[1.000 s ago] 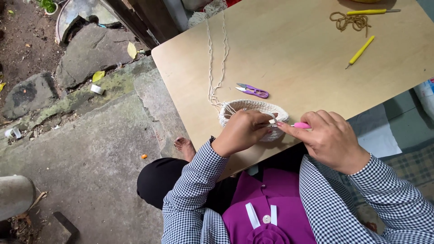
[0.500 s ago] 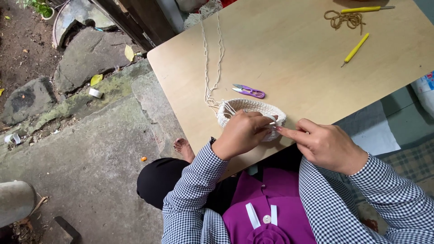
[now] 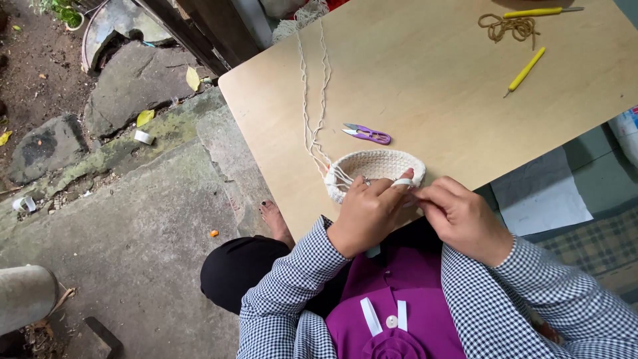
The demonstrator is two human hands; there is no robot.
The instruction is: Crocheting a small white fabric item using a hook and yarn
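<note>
A small oval basket (image 3: 375, 163) crocheted from white cord sits at the near edge of the light wooden table (image 3: 425, 73). My left hand (image 3: 365, 213) grips its near rim, with white cord strands (image 3: 312, 86) running from it across the table to the far edge. My right hand (image 3: 462, 219) is pinched against the same rim, touching my left fingertips. The pink crochet hook it held a moment ago is hidden inside its fingers.
Purple thread snips (image 3: 369, 134) lie just beyond the basket. A yellow-handled hook (image 3: 525, 70), a second yellow tool (image 3: 541, 12) and a tangle of brown cord (image 3: 508, 26) lie at the far right. Below the table are my bare foot (image 3: 272, 216), concrete and stones (image 3: 133, 80).
The view has shifted a little. My right hand has closed in on the rim, and the pink hook that showed a second ago is now covered.
</note>
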